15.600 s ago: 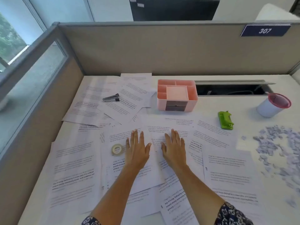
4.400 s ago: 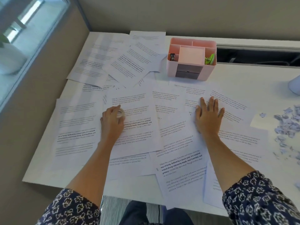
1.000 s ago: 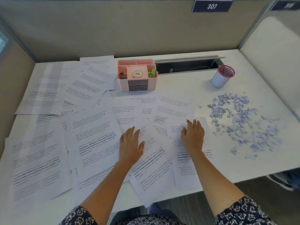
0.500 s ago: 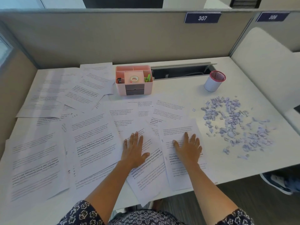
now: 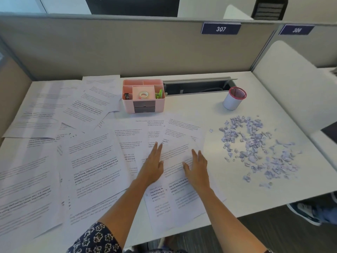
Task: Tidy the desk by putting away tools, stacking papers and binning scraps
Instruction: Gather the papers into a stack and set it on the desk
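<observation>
At the near edge of the white desk (image 5: 237,196), a patterned sleeve (image 5: 94,240) on the left forearm; both forearms reach forward over overlapping printed sheets (image 5: 94,167) that cover the left and middle of the desktop, several overhanging the near edge. Left hand (image 5: 153,165): flat, fingers extended and close together, palm down on the sheets, grasping nothing. Right hand (image 5: 197,168): flat, fingers extended, palm down on the rightmost sheet (image 5: 178,201), grasping nothing; the two hands lie near each other, apart. To the right of the sheets, on bare desktop: a loose scatter of pale lilac paper scraps (image 5: 255,145). Beyond the scraps: a white cup with a pink rim (image 5: 234,99), upright. Behind the middle sheets: a pink desk organiser (image 5: 144,96) with two grey drawers at its front; a roll of clear tape (image 5: 144,94) lies on its central section, a green tool (image 5: 159,93) stands in the right compartment, a dark tool (image 5: 127,96) in the left compartment. Behind that: an open cable slot (image 5: 197,86) in the desktop. Farthest: a beige partition (image 5: 127,48) bearing blue plates "307" (image 5: 221,29) and "306" (image 5: 296,30)
</observation>
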The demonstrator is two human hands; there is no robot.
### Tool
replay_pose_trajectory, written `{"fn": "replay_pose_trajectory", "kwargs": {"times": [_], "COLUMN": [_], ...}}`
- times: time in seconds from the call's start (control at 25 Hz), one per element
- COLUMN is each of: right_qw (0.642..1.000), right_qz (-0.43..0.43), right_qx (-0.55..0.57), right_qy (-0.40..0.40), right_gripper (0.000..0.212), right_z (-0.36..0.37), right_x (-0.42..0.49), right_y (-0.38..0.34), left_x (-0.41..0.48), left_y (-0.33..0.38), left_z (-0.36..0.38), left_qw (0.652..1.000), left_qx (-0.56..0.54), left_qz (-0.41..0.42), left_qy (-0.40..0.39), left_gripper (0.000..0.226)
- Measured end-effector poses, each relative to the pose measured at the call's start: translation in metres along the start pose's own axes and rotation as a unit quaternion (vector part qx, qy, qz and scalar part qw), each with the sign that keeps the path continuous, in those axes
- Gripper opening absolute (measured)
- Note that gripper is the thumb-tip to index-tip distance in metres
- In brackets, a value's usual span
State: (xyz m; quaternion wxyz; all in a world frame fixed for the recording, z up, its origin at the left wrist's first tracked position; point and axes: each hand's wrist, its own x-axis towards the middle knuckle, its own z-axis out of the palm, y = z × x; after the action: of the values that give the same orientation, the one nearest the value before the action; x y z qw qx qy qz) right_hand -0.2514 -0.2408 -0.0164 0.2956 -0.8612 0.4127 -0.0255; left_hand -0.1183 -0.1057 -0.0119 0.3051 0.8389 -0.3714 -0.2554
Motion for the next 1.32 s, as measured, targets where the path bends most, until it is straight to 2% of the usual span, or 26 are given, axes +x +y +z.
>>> {"fn": "replay_pose_trajectory", "kwargs": {"times": [0.08,0.2,0.28,0.4,0.52,0.64,0.72,0.92,1.04,1.2,1.32], "right_qw": [0.999,0.992,0.987,0.982,0.978,0.980,0.981,0.983,0.980,0.965,0.936], "right_qz": [0.015,0.083,0.108,0.121,0.128,0.131,0.142,0.170,0.196,0.242,0.269], "right_qx": [-0.013,-0.079,-0.102,-0.127,-0.145,-0.138,-0.118,-0.069,-0.028,0.101,0.225], "right_qy": [0.031,0.058,0.063,0.069,0.071,0.066,0.055,0.028,0.008,-0.013,-0.001], "right_gripper": [0.065,0.067,0.072,0.076,0.077,0.076,0.074,0.064,0.060,0.064,0.063], "right_z": [-0.003,-0.005,-0.004,0.001,0.007,0.012,0.014,0.023,0.025,0.024,0.015], "right_x": [0.005,0.010,0.010,0.008,0.006,0.001,-0.002,-0.009,-0.007,0.001,0.006], "right_y": [0.004,0.009,0.009,0.005,-0.002,-0.010,-0.018,-0.038,-0.044,-0.042,-0.040], "left_x": [-0.001,-0.011,-0.021,-0.038,-0.052,-0.060,-0.061,-0.063,-0.064,-0.061,-0.056], "left_y": [-0.003,-0.014,-0.021,-0.030,-0.037,-0.045,-0.050,-0.064,-0.064,-0.061,-0.059], "left_z": [-0.004,-0.009,-0.010,-0.002,0.009,0.014,0.014,0.013,0.008,0.000,-0.005], "left_qw": [0.997,0.982,0.967,0.946,0.937,0.944,0.948,0.950,0.949,0.951,0.952], "left_qx": [0.008,0.084,0.160,0.272,0.299,0.280,0.271,0.266,0.269,0.270,0.272], "left_qz": [-0.027,-0.108,-0.148,-0.153,-0.162,-0.161,-0.155,-0.150,-0.147,-0.139,-0.131], "left_qy": [0.066,0.133,0.129,0.089,0.079,0.071,0.066,0.069,0.067,0.053,0.052], "left_gripper": [0.063,0.061,0.063,0.073,0.079,0.085,0.092,0.084,0.090,0.099,0.108]}}
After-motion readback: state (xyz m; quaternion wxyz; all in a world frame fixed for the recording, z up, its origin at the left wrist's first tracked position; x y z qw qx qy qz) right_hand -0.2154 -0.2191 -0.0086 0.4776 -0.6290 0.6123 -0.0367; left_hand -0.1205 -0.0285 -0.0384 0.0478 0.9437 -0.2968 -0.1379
